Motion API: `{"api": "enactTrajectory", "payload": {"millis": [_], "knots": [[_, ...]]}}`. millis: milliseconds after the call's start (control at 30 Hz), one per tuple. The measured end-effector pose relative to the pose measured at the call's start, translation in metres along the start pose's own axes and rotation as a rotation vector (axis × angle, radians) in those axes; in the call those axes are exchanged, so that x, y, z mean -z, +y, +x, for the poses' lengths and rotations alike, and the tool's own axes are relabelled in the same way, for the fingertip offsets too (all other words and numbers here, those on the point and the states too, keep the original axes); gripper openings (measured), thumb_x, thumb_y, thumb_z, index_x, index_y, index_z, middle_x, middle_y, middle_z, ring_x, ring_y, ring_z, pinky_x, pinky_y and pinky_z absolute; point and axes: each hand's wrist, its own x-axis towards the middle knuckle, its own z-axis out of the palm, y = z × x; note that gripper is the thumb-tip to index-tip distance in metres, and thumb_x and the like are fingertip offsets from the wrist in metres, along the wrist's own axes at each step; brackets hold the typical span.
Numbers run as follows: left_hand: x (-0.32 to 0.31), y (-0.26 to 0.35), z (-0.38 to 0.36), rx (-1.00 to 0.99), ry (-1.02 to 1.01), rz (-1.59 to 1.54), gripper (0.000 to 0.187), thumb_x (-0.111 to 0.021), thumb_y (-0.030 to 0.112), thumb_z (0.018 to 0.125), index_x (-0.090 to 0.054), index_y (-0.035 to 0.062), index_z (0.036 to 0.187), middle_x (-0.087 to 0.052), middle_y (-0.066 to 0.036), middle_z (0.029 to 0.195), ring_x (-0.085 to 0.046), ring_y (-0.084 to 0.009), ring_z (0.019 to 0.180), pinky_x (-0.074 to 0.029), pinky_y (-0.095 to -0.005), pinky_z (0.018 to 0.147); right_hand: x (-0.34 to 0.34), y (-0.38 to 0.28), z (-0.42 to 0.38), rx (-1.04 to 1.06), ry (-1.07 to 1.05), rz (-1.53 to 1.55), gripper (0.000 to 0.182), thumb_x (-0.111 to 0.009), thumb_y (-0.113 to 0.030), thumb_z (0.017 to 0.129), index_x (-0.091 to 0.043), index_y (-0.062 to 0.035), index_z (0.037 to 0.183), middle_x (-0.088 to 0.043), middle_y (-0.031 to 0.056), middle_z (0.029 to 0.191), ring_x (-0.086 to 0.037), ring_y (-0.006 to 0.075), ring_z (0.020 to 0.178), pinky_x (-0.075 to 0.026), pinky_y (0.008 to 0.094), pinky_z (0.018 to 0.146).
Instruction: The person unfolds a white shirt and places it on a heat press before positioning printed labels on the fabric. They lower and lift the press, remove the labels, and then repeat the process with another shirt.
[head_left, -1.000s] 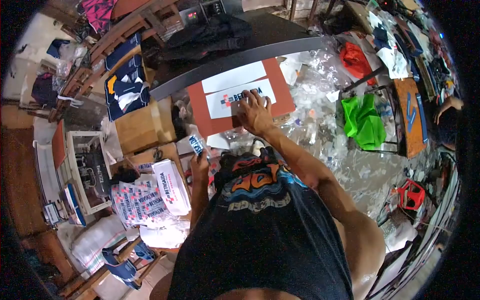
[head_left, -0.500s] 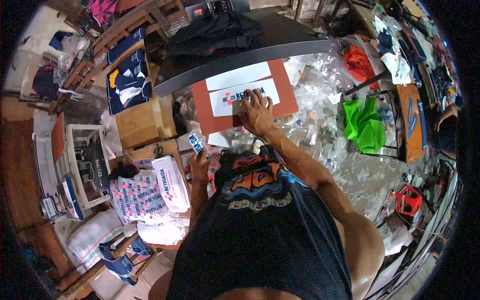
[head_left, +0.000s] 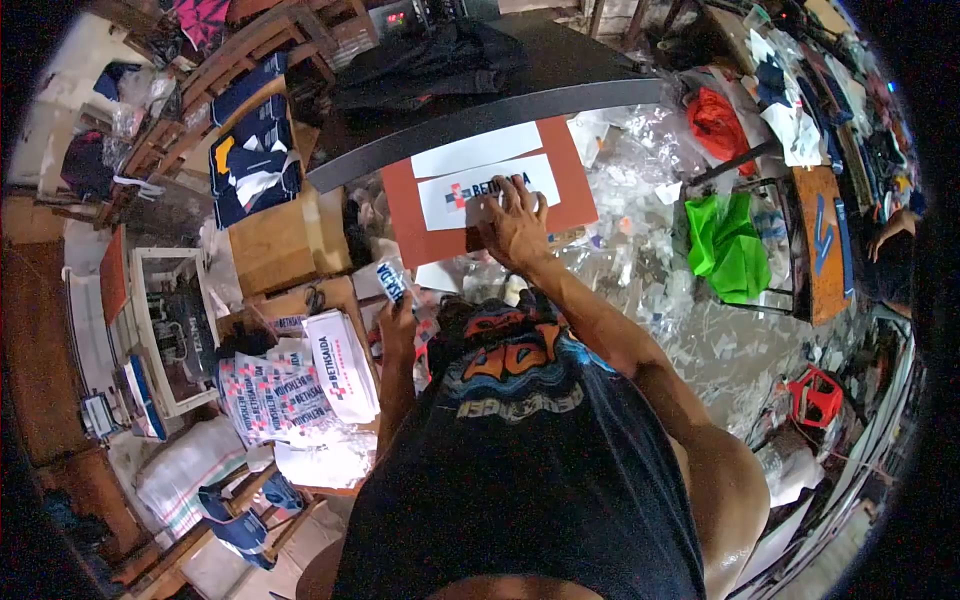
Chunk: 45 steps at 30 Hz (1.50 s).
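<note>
My right hand [head_left: 518, 232] rests over a white fabric piece [head_left: 435, 205], its fingers apart and bent, fingertips at the dark BETHSAIDA lettering. That piece lies on a reddish-brown board [head_left: 405, 238], just below a second white piece [head_left: 480, 150]. Lower left, my left hand [head_left: 398, 318] is closed on a clear printed film [head_left: 390, 280] with dark blue lettering. Beside that hand are a stack of white printed pieces [head_left: 345, 375] and many printed film sheets [head_left: 270, 395].
A dark panel [head_left: 480, 105] bearing black cloth [head_left: 430, 65] overhangs the board's far edge. Scissors [head_left: 315, 300] lie near a cardboard box [head_left: 285, 240]. Right, plastic scraps cover the floor [head_left: 640, 290] around a green bag [head_left: 728, 248]. Another person's hand [head_left: 890, 232] shows at far right.
The printed film in my left hand has turned slightly, so its lettering looks narrower. My right hand stays on the white piece with only a slight finger shift.
</note>
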Motion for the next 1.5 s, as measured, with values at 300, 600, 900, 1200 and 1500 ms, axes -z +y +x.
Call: {"api": "enactTrajectory", "payload": {"millis": [300,600,900,1200,1500], "knots": [[0.022,-0.104,0.01,0.097,-0.299,0.178,0.048,-0.071,0.013,0.086,-0.058,-0.0007,0.13,-0.072,-0.014,0.115,-0.071,-0.0238,0.103,-0.059,-0.0365,0.085,0.014,-0.007,0.001,-0.031,-0.054,0.026,0.05,-0.058,-0.041,0.096,-0.052,-0.0159,0.139,-0.028,0.0153,0.16,-0.019,0.043,0.151,-0.016,0.0698,0.115],[0.024,-0.105,0.009,-0.141,-0.275,0.407,0.056,-0.076,0.01,0.08,-0.057,0.0003,0.132,-0.075,-0.009,0.114,-0.07,-0.0235,0.106,-0.056,-0.0378,0.084,0.009,-0.004,0.0,-0.009,-0.009,0.03,0.051,-0.059,-0.039,0.096,-0.052,-0.0166,0.14,-0.028,0.0153,0.16,-0.021,0.044,0.15,-0.017,0.071,0.114],[0.013,-0.073,0.012,0.509,-0.129,-0.408,0.029,-0.057,0.018,0.101,-0.062,0.0004,0.123,-0.073,-0.016,0.111,-0.072,-0.0254,0.099,-0.059,-0.0365,0.083,-0.001,0.003,-0.002,0.029,0.058,0.006,0.05,-0.061,-0.039,0.094,-0.053,-0.0187,0.139,-0.031,0.0143,0.158,-0.025,0.0415,0.149,-0.019,0.073,0.112],[0.008,-0.044,0.007,-0.046,-0.114,0.046,0.032,-0.067,0.025,0.094,-0.066,0.0017,0.116,-0.074,-0.012,0.106,-0.072,-0.0253,0.089,-0.057,-0.0382,0.074,0.013,-0.003,-0.002,-0.003,0.002,0.017,0.05,-0.06,-0.039,0.095,-0.051,-0.0207,0.141,-0.031,0.0145,0.158,-0.024,0.04,0.15,-0.019,0.0722,0.112],[0.007,-0.058,0.002,-0.187,-0.027,0.283,0.031,-0.061,0.026,0.101,-0.071,-0.0035,0.099,-0.071,-0.009,0.081,-0.062,-0.0175,0.071,-0.047,-0.0369,0.064,0.012,-0.001,-0.003,0.0,0.003,0.029,0.05,-0.059,-0.04,0.095,-0.052,-0.019,0.14,-0.033,0.0149,0.157,-0.024,0.0402,0.15,-0.019,0.0715,0.112]]}}
